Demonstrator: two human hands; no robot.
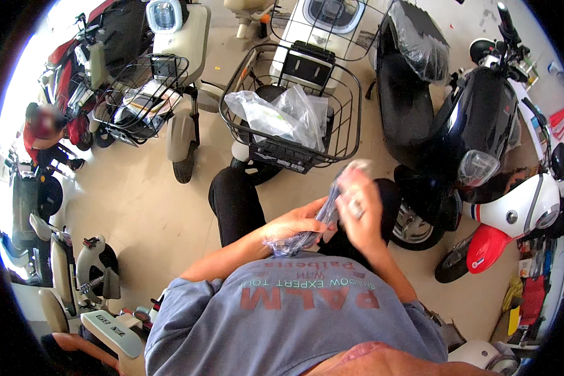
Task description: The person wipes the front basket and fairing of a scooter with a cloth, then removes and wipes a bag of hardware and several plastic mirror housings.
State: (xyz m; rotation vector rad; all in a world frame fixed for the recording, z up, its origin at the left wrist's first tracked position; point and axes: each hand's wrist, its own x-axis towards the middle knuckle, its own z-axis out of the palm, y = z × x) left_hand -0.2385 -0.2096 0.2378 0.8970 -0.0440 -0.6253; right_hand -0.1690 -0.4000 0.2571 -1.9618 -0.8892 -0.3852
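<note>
Plastic bundle (327, 208), one: I see the left hand (299, 222) pinching it; the blurred right hand (361, 203), I cannot tell. One nearer basket (285, 155) holds clear plastic (266, 118).

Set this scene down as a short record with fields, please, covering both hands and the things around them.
Left hand: holds a crinkled clear-plastic bundle
Right hand: at the bundle's upper end, motion-blurred; exact grip unclear
Bundle contents: cannot be made out
Ahead: black wire basket on a pale scooter, clear plastic bag inside
Right side: black scooter; white-and-red scooter
Floor: tan
</note>
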